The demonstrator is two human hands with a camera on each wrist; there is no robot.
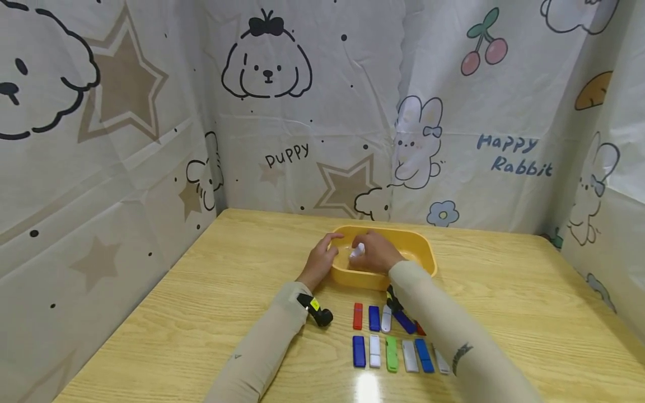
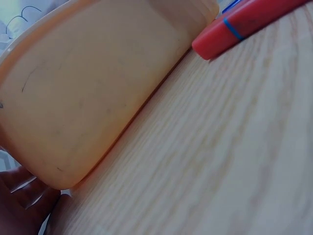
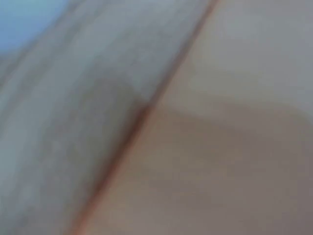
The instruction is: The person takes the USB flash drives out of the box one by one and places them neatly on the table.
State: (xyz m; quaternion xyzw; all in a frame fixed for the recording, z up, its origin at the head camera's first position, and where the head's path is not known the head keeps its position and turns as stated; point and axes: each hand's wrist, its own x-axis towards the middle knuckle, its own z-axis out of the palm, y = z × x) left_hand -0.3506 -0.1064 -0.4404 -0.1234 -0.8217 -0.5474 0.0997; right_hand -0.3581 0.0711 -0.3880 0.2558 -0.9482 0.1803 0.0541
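Observation:
A yellow plastic tub stands on the wooden table past the middle. My left hand grips its left rim, thumb over the edge. Inside the tub my right hand pinches a small white stick. In the left wrist view the tub's outer wall fills the frame, with a red stick lying beside it and my left hand's palm at the lower corner. The right wrist view is a blur and shows no clear object.
Two rows of small sticks lie in front of the tub: red, blue, white, green and others. My right forearm crosses over some of them. Printed curtains wall in the table's back and sides.

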